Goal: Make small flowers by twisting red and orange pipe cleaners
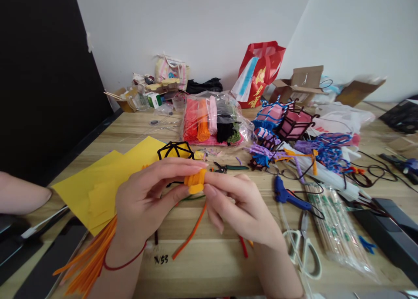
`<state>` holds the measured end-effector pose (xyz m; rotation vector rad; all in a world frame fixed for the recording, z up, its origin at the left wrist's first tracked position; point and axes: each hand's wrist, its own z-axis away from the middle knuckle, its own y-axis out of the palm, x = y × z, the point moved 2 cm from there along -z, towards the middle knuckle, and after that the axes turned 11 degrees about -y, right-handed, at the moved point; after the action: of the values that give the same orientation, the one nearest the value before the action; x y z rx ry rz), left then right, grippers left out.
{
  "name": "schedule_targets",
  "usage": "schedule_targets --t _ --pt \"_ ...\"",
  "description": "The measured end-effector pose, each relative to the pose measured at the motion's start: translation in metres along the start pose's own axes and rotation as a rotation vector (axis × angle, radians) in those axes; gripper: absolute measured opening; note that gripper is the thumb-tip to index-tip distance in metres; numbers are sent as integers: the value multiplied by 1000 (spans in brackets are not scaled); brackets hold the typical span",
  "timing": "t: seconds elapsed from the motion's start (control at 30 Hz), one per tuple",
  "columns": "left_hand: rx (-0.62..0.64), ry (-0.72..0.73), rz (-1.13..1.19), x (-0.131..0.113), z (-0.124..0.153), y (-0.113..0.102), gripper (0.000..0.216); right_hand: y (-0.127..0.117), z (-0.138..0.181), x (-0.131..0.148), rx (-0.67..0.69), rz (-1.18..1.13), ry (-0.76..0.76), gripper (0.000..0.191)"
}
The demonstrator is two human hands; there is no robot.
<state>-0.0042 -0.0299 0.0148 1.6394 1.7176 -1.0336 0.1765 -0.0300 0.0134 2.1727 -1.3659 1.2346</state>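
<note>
Both hands meet over the middle of the wooden table (pixel 209 264). My left hand (pixel 146 199) pinches a small coiled orange-yellow pipe cleaner piece (pixel 195 182) between thumb and fingers. My right hand (pixel 238 207) grips the same piece from the right with its fingertips. A loose orange pipe cleaner (pixel 189 236) trails down from under the hands onto the table. A red string circles my left wrist.
Yellow paper sheets (pixel 98 186) and a bundle of orange pipe cleaners (pixel 88 260) lie at left. A black wire frame (pixel 174 150), a bag of coloured pipe cleaners (pixel 212 120), woven lanterns (pixel 284 122), a blue glue gun (pixel 287 195), scissors (pixel 303 246), skewers (pixel 329 220) and pliers (pixel 228 167) surround the hands.
</note>
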Motion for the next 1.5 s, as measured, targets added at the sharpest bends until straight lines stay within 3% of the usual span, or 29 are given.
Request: schedule_targets --t 0.13,0.4,0.6,0.77,1.1,1.37,1.5 --pt "-7 -17 33 0 0 1 31 1 0 -3 -44 -23 -64 15" --pt "7 61 13 -4 1 5 30 4 -7 0 -121 -218 65 39" --pt "63 138 -227 -4 4 -3 50 3 -9 1 -175 -225 103 40" --pt "150 263 -425 -5 4 -6 60 1 -9 1 -160 -45 19 35" --pt "97 125 -428 -9 2 -5 39 5 -5 7 -95 266 -100 28" --pt "171 23 -246 -9 -3 -5 34 0 -3 5 -22 102 -13 28" --pt "66 -106 -19 -6 3 1 41 3 -2 -4 -57 -182 80 30"
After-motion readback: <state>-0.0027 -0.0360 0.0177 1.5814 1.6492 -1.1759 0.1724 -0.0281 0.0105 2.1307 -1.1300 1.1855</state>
